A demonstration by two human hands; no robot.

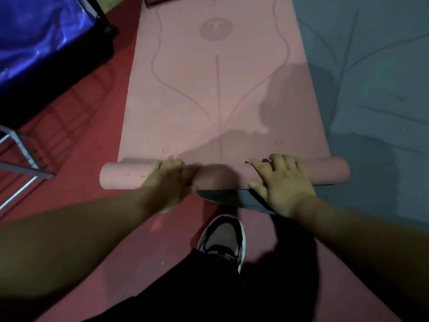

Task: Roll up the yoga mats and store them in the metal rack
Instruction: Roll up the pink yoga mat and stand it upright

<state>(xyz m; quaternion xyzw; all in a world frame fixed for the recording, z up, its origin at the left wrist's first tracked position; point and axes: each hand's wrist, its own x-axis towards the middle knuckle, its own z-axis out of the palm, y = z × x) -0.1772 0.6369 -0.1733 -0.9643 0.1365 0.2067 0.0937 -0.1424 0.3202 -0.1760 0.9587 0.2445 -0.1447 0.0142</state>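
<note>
Rolling step, early: pink yoga mat (218, 89) mostly unrolled. My left grip (171, 180) curls over roll (130, 175); my right grip (284, 182) presses it, fingers spread. Next, I judge: push roll forward evenly.

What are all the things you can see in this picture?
pink yoga mat: one, pink, middle of the floor, near end rolled up
teal mat: one, blue-green, flat to the right of the pink one
floor: one, red, under the mats
shiny cover: one, blue, top left
metal frame: one, grey, left edge
pink thing: one, top edge, too cut off to name
shoe: one, black, white and tan, just below the roll
trouser leg: one, black, bottom middle
left hand: one, fingers curled over the roll
right hand: one, fingers spread flat on the roll
</note>
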